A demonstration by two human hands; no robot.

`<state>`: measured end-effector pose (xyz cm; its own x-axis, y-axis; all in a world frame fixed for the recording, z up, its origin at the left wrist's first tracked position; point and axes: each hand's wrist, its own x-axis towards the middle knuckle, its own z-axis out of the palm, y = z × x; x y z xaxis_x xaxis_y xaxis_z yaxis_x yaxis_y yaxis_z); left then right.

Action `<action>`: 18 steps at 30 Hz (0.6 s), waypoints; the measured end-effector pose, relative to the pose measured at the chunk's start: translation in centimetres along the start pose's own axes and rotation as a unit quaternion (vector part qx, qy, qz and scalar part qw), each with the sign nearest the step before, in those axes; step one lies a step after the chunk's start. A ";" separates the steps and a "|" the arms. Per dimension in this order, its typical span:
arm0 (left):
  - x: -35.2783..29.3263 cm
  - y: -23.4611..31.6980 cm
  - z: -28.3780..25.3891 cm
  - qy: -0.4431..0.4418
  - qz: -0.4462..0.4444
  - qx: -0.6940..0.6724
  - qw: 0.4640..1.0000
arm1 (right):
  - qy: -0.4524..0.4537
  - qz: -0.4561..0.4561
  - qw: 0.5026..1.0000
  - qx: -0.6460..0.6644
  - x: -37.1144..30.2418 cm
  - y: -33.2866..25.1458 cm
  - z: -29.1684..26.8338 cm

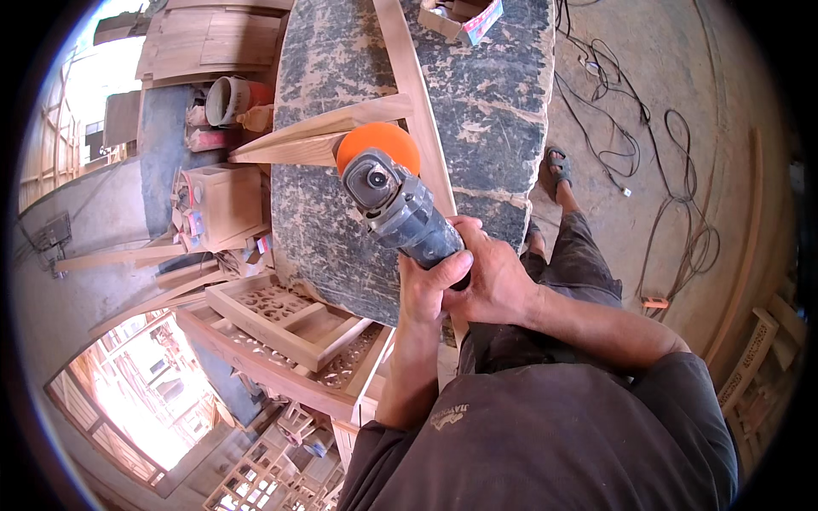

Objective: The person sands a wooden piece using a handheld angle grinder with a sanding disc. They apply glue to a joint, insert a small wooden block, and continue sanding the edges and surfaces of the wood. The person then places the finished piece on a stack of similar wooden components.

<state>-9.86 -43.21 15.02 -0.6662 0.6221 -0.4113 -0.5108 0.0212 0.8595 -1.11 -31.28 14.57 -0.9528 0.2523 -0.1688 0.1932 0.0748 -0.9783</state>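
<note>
With both our left grip [426, 285] and right grip [486, 272] closed around the grey handheld sander [400, 209], its orange round pad [377, 143] on the pale wooden frame [341, 128] atop the desk [494, 102], tilting could gouge the wood.

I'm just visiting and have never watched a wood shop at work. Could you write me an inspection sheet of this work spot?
Surface: dark, scuffed, paint-worn table top, bare in patches.
Job's things: grey power sander with round orange pad, pad down on the pale wooden frame of joined strips.
Clutter: small open cardboard box at the table's far edge; grey bucket and pale wooden box to the left.
Hands: left hand and right hand both grip the sander's body.
Cables: black cords looped loosely on the floor, right.
Surroundings: carved lattice panels stacked lower left; sandalled foot on the dusty floor.
</note>
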 end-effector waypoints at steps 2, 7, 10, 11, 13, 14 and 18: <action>0.1 0.2 0.0 0.003 -0.002 -0.005 1.000 | 0.013 -0.019 1.000 0.010 0.1 0.2 0.2; -0.4 -0.5 -0.9 -0.003 -0.009 -0.035 0.999 | 0.000 -0.010 1.000 -0.005 0.1 0.1 0.7; -0.1 -0.5 -0.8 -0.002 -0.001 -0.031 1.000 | 0.006 -0.003 1.000 -0.009 0.2 0.1 0.6; 0.1 -0.4 -0.7 0.000 0.003 -0.025 1.000 | 0.009 0.004 1.000 -0.010 0.2 0.1 0.5; 0.6 0.0 -0.5 -0.012 0.004 -0.007 1.000 | 0.019 -0.007 1.000 -0.006 0.4 0.2 0.4; 0.7 0.1 -0.6 -0.017 0.005 0.001 1.000 | 0.024 -0.013 1.000 -0.004 0.5 0.3 0.4; -0.2 -0.6 -1.4 -0.002 -0.018 -0.019 1.000 | -0.006 0.001 1.000 0.001 0.2 0.1 0.7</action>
<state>-10.21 -44.44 14.20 -0.6446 0.6246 -0.4408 -0.5546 0.0147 0.8320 -1.48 -31.92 14.33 -0.9553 0.2407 -0.1716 0.1940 0.0726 -0.9783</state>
